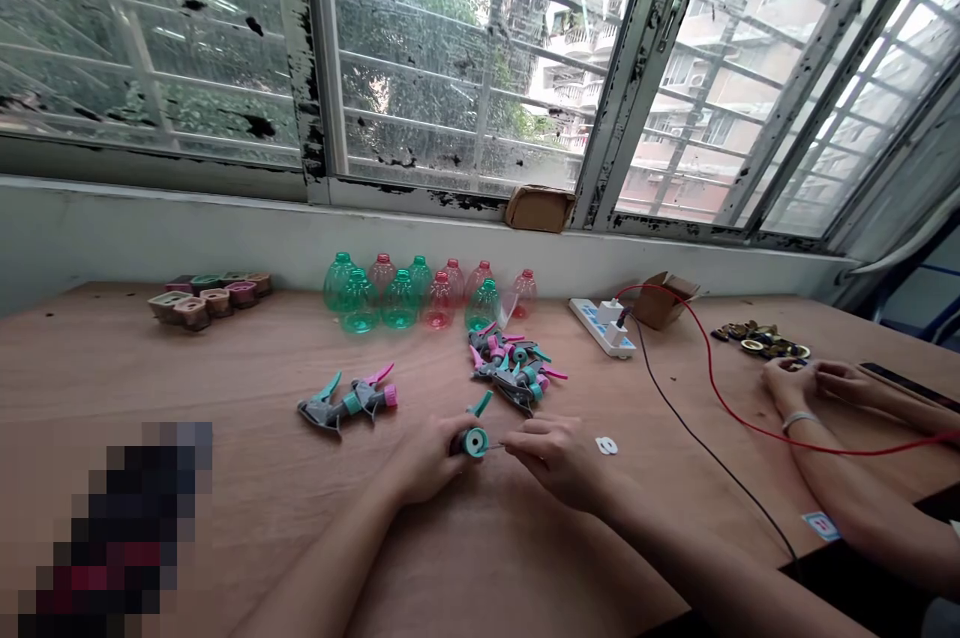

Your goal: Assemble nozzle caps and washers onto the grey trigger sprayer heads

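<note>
My left hand (429,461) is closed around a trigger spray head (475,442) with a green collar, whose round opening faces me and whose green lever points up. My right hand (559,456) pinches a thin, pale, rod-like tool (494,447); its tip is at the right edge of the collar, and its exact kind is too small to tell. Flat white washers (607,445) lie just right of that hand. Left of my hands rest two grey spray heads (352,403), with a green and a pink lever. A pile of spray heads (514,373) lies beyond my hands.
Green and pink clear bottles (401,303) stand along the wall. Small containers (214,296) sit at back left. A power strip (602,326), a cardboard box (664,300) and a red cable (720,398) are at right. A co-worker's hands (795,378) are near dark and gold parts (757,338).
</note>
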